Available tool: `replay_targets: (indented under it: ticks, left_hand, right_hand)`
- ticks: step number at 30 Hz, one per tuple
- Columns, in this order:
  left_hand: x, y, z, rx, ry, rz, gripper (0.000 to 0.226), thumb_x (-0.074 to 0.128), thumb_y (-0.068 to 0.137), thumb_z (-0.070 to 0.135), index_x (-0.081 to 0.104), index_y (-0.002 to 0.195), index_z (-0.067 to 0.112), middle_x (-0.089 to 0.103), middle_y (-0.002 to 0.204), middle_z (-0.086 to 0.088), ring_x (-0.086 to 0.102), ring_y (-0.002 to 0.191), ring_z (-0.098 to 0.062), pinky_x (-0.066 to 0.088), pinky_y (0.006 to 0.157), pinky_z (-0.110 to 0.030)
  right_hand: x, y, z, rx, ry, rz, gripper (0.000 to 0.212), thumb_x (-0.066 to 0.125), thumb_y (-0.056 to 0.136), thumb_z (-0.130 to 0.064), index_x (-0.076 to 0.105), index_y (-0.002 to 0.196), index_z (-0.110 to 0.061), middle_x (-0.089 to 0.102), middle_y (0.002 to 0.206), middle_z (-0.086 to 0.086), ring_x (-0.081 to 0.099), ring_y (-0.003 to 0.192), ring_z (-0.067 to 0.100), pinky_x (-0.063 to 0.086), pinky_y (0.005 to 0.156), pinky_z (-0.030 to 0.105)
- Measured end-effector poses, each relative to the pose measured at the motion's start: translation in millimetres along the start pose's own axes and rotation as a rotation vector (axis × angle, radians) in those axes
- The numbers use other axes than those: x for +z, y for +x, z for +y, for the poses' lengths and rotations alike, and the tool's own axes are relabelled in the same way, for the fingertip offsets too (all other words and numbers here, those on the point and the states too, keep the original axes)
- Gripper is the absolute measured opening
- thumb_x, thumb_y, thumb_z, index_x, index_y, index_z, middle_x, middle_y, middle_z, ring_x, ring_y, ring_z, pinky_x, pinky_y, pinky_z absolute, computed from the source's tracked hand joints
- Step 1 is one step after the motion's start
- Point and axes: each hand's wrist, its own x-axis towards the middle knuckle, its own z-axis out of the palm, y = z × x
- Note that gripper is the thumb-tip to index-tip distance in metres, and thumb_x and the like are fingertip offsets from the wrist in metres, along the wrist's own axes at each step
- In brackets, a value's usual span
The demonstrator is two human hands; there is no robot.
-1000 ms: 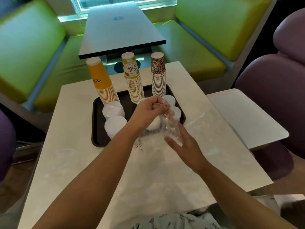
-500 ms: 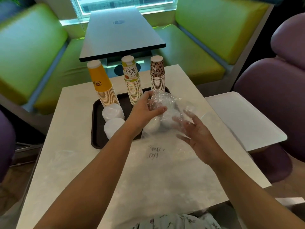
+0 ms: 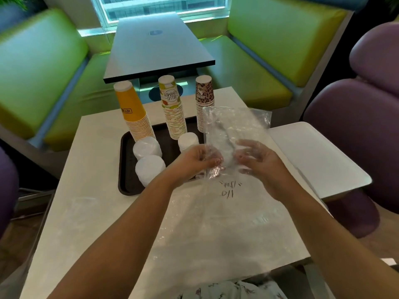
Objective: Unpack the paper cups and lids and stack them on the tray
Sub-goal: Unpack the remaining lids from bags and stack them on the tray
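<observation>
A dark tray [image 3: 126, 160] on the white table carries three upside-down cup stacks: yellow [image 3: 135, 113], "Hello Summer" [image 3: 172, 106] and leopard-print [image 3: 204, 100]. White lid stacks [image 3: 148, 169] sit in front of them, with a smaller lid stack [image 3: 188, 141] near the middle. Both hands hold up an empty clear plastic bag [image 3: 231, 126] over the tray's right end. My left hand [image 3: 194, 160] pinches its lower left part. My right hand [image 3: 257, 162] grips its lower right, fingers partly behind the film.
A larger clear plastic bag [image 3: 216, 223] with black handwriting lies flat on the table in front of me. A white side surface [image 3: 313, 156] adjoins the table on the right. Green benches, a dark table [image 3: 155, 46] and purple chairs surround it.
The clear bag came off the lids and rose up, now spread open and empty between both hands. My right hand moved from flat on the table up to grip the bag.
</observation>
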Motion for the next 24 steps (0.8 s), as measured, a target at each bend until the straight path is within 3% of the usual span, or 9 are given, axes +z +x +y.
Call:
replay_targets:
  ticks: [3, 6, 9, 11, 13, 16, 18, 21, 24]
  left_hand:
    - [7, 2, -4, -0.100, -0.243, 0.059, 0.023, 0.058, 0.090, 0.009, 0.060, 0.113, 0.010, 0.070, 0.100, -0.011, 0.067, 0.090, -0.022, 0.055, 0.081, -0.032]
    - [15, 2, -6, -0.106, -0.261, 0.000, 0.040, 0.066, 0.084, 0.003, 0.055, 0.121, 0.014, 0.065, 0.112, -0.016, 0.068, 0.096, -0.026, 0.055, 0.085, -0.036]
    - [19, 3, -2, -0.112, -0.412, 0.010, 0.038, 0.056, 0.088, -0.006, 0.055, 0.122, 0.011, 0.066, 0.099, -0.013, 0.068, 0.077, -0.014, 0.056, 0.064, -0.022]
    - [19, 5, 1, -0.122, -0.540, -0.003, 0.037, 0.051, 0.089, -0.007, 0.058, 0.121, 0.011, 0.067, 0.106, -0.014, 0.066, 0.083, -0.017, 0.058, 0.064, -0.024]
    - [18, 6, 4, -0.116, -0.602, -0.011, 0.031, 0.049, 0.090, -0.008, 0.066, 0.108, 0.011, 0.069, 0.106, -0.011, 0.067, 0.085, -0.018, 0.057, 0.068, -0.027]
    - [15, 4, 12, -0.088, -0.586, -0.054, 0.041, 0.046, 0.092, -0.008, 0.075, 0.074, 0.014, 0.073, 0.095, -0.002, 0.070, 0.084, -0.019, 0.058, 0.069, -0.030]
    - [12, 4, 14, -0.075, -0.572, -0.062, 0.048, 0.045, 0.092, -0.010, 0.073, 0.060, 0.013, 0.072, 0.101, -0.001, 0.068, 0.097, -0.025, 0.059, 0.076, -0.037]
    - [8, 6, 12, -0.069, -0.556, -0.006, 0.050, 0.045, 0.090, -0.013, 0.070, 0.054, 0.011, 0.070, 0.106, -0.005, 0.064, 0.108, -0.032, 0.053, 0.087, -0.049]
    - [5, 6, 9, -0.021, -0.470, 0.051, 0.055, 0.042, 0.088, -0.018, 0.070, 0.052, 0.012, 0.068, 0.111, -0.007, 0.059, 0.114, -0.032, 0.049, 0.095, -0.053]
  right_hand:
    - [0, -3, 8, 0.045, -0.053, 0.026, 0.022, 0.068, 0.082, -0.008, 0.065, 0.098, -0.024, 0.072, 0.084, -0.007, 0.066, 0.080, 0.010, 0.054, 0.069, 0.025]
    - [0, -3, 10, 0.023, 0.031, 0.121, 0.021, 0.063, 0.087, -0.005, 0.063, 0.100, -0.021, 0.071, 0.087, -0.004, 0.066, 0.082, 0.013, 0.054, 0.068, 0.025]
    - [-3, -2, 5, 0.044, 0.175, 0.076, 0.029, 0.052, 0.090, 0.005, 0.059, 0.109, -0.016, 0.070, 0.085, -0.007, 0.067, 0.072, 0.006, 0.052, 0.058, 0.019]
    - [-6, 0, 1, 0.047, 0.265, 0.053, 0.030, 0.046, 0.091, 0.008, 0.061, 0.100, -0.016, 0.070, 0.078, -0.014, 0.063, 0.062, 0.001, 0.049, 0.053, 0.017]
    - [-10, 1, 2, 0.068, 0.328, 0.068, 0.030, 0.050, 0.090, 0.004, 0.067, 0.086, -0.020, 0.070, 0.077, -0.014, 0.061, 0.063, 0.002, 0.048, 0.054, 0.017]
    - [-16, 1, 1, 0.037, 0.423, -0.020, 0.012, 0.081, 0.067, -0.022, 0.069, 0.065, -0.021, 0.071, 0.088, -0.005, 0.067, 0.086, 0.013, 0.057, 0.066, 0.024]
    - [-21, 3, 4, 0.012, 0.407, -0.113, 0.029, 0.090, 0.050, -0.031, 0.064, 0.055, -0.018, 0.066, 0.098, 0.000, 0.064, 0.097, 0.018, 0.058, 0.071, 0.030]
    - [-24, 1, 4, 0.030, 0.364, -0.064, 0.019, 0.069, 0.064, -0.016, 0.059, 0.048, -0.018, 0.065, 0.097, 0.000, 0.062, 0.097, 0.022, 0.058, 0.071, 0.030]
    - [-30, 0, 1, 0.125, 0.389, -0.082, 0.010, 0.068, 0.067, -0.028, 0.068, 0.065, -0.018, 0.066, 0.110, 0.007, 0.063, 0.106, 0.026, 0.057, 0.082, 0.037]
